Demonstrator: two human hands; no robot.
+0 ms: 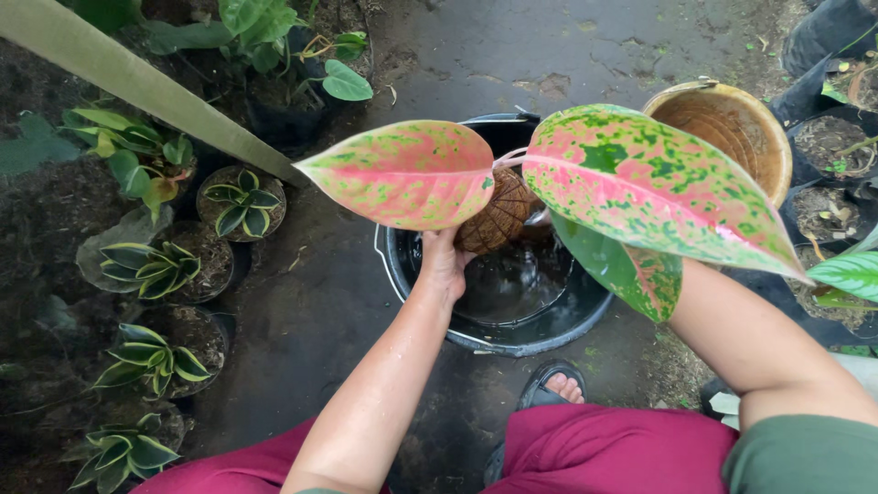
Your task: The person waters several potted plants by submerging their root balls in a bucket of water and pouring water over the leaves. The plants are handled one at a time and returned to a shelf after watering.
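Observation:
A plant with big pink-and-green speckled leaves (658, 183) grows from a brown fibre-wrapped root ball (498, 215). My left hand (444, 261) grips the ball from the left side, holding it just above the water in a black bucket (402, 274). My right hand is hidden behind the large leaves; only its forearm (759, 343) shows, reaching in from the right toward the ball.
A tan basket-like pot (732, 123) stands behind the bucket at the right. Several small potted plants with striped leaves (151, 270) line the left side. Dark soil bags (828, 174) sit at the right. My sandalled foot (553, 389) is near the bucket on wet ground.

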